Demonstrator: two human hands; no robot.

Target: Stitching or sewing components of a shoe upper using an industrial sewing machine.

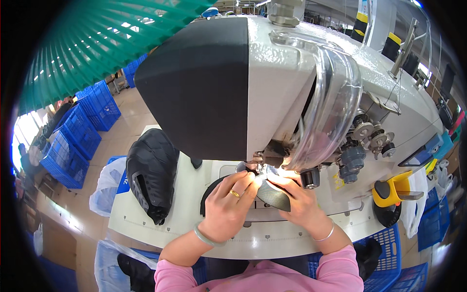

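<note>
Hands meet under the head of a white industrial sewing machine (292, 73), both laid on a dark, textured shoe-upper piece (272, 194) that lies on the desk (160, 228) just in front of the needle area. The left hand (228, 202), wearing a gold ring and a pale bangle, rests palm down over the left part of the piece with its fingers curled and pointing toward the presser foot. The right hand (296, 197), with a thin silver bracelet at the wrist, presses on the right part, fingertips drawn close to those of the left; whether either hand pinches the edge or only presses it flat is hard to tell, since a bright work light washes out the spot. A clear plastic guard (335, 102) curves over the front of the machine, with tension discs and knobs beside it. A stack of black quilted shoe uppers (152, 170) sits on the left part of the desk, well apart from the hands. A yellow and black tool (391, 192) lies at the right end. Blue plastic crates (82, 131) stand on the floor to the left.
</note>
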